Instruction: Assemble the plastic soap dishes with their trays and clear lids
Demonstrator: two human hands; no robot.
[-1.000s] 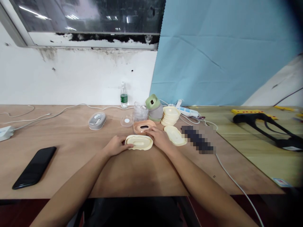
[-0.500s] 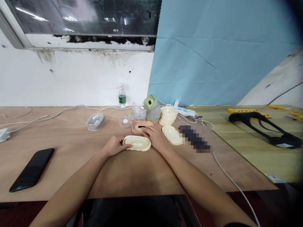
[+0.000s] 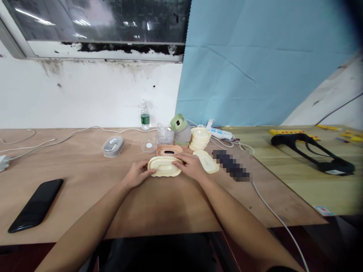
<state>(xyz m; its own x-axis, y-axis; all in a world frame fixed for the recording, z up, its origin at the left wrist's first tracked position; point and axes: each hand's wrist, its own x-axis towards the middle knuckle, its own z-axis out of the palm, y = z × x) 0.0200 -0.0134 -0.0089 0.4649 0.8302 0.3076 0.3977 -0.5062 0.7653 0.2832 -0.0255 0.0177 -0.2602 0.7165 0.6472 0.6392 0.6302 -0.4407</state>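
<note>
A cream oval plastic lid [image 3: 163,166] is tilted up off the wooden table [image 3: 85,177] between my two hands. My left hand [image 3: 138,175] grips its left end with thumb on top. My right hand [image 3: 190,166] holds its right end, fingers curled over the rim. Just behind it lies a peach-coloured oval piece [image 3: 169,150] with a dark slot. Another cream lid [image 3: 206,161] lies flat to the right of my right hand, and a stack of cream lids [image 3: 200,138] stands behind that.
A black phone [image 3: 35,205] lies at the left. A grey lidded box [image 3: 113,146], clear containers [image 3: 165,134], a green and grey stack [image 3: 180,129] and a water bottle [image 3: 145,115] stand at the back. A white power strip [image 3: 222,133] and cables run right; a black frame [image 3: 312,151] lies far right.
The cream lid lay flat on the table; now both hands have tipped it up off the surface. My right hand moved from the peach piece onto the lid's right end.
</note>
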